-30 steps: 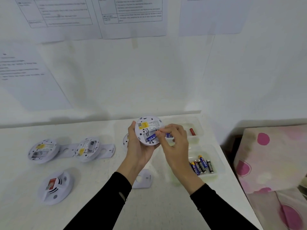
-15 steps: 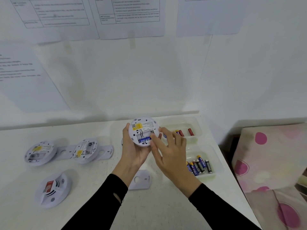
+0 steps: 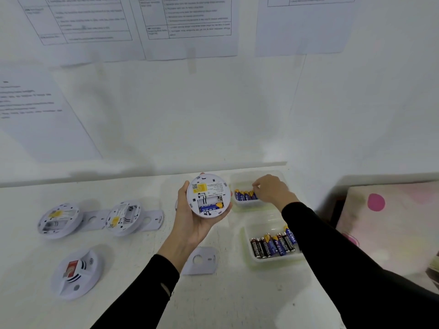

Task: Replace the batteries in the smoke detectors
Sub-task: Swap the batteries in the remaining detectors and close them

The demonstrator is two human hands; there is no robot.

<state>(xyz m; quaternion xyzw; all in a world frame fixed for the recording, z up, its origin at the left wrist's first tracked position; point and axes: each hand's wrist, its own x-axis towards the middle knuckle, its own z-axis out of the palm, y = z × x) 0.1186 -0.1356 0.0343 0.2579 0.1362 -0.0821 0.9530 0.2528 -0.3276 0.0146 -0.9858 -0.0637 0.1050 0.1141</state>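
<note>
I'm looking down on a white table [image 3: 123, 300] pushed against a white wall hung with printed sheets [image 3: 190, 20]; a pink-dotted cloth [image 3: 392, 224] lies off the table's right end. On the left of the table, two smoke detectors lie with their backs open, one [image 3: 59, 220] beside the other [image 3: 124, 217], and a third [image 3: 76, 273] sits nearer me. A flat mounting plate [image 3: 202, 261] lies just under my left wrist.

My left hand [image 3: 197, 226] cups the held smoke detector [image 3: 208, 195] off the table, back toward the camera, with the thumb [image 3: 183, 198] on its left rim and the other fingers wrapped round the lower right edge. One blue battery [image 3: 210, 207] sits in the lower slot of its compartment; the slot above is bare.

My right hand [image 3: 273, 191] reaches into the far tray [image 3: 245, 204], fingertips [image 3: 256, 186] bent down onto the blue batteries [image 3: 244, 195] there. I cannot tell whether they grip one. The near tray [image 3: 273, 261] holds more mixed batteries [image 3: 273, 245], below that forearm. The held detector is just left of the far tray, apart from the right fingertips.
</note>
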